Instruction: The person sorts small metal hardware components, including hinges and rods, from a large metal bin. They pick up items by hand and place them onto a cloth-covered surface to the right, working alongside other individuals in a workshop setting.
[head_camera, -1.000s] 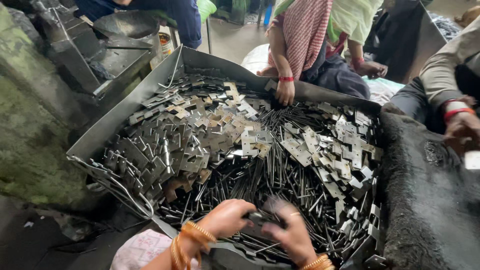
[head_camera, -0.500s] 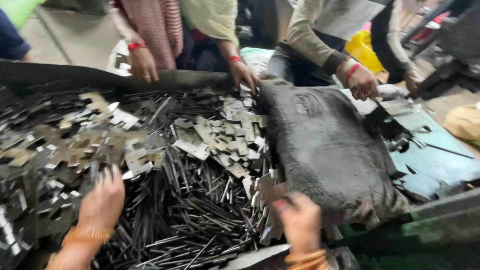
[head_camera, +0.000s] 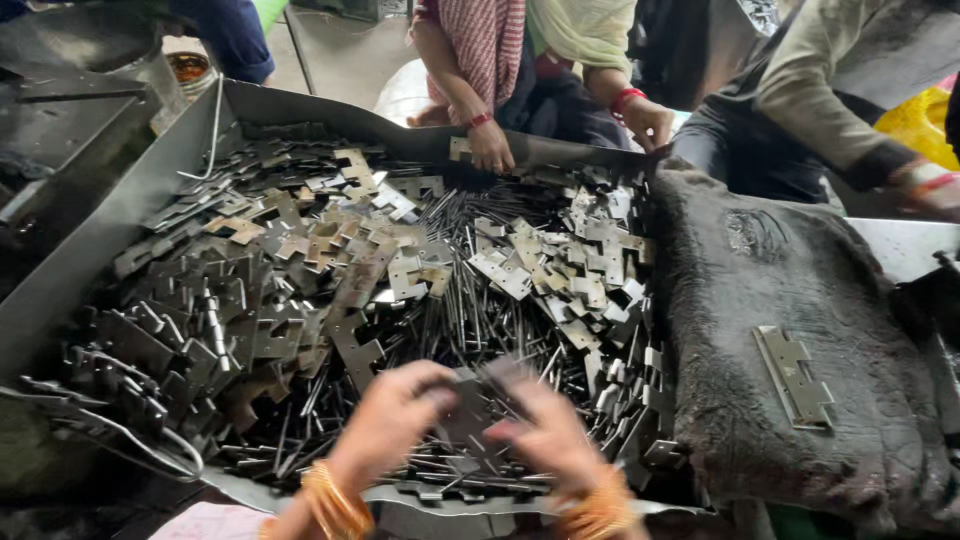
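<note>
both hands around flat metal piece

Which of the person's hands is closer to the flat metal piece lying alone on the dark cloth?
Right. The right hand is over the pin pile, on the side toward the hinge piece on the cloth; the left hand is farther away.

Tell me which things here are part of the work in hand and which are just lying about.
In the work:
- left hand and right hand, together on a flat metal piece
- thin metal pins
- cut metal plates
- metal tray

Lying about:
- finished hinge on the dark cloth
- yellow bag
</note>
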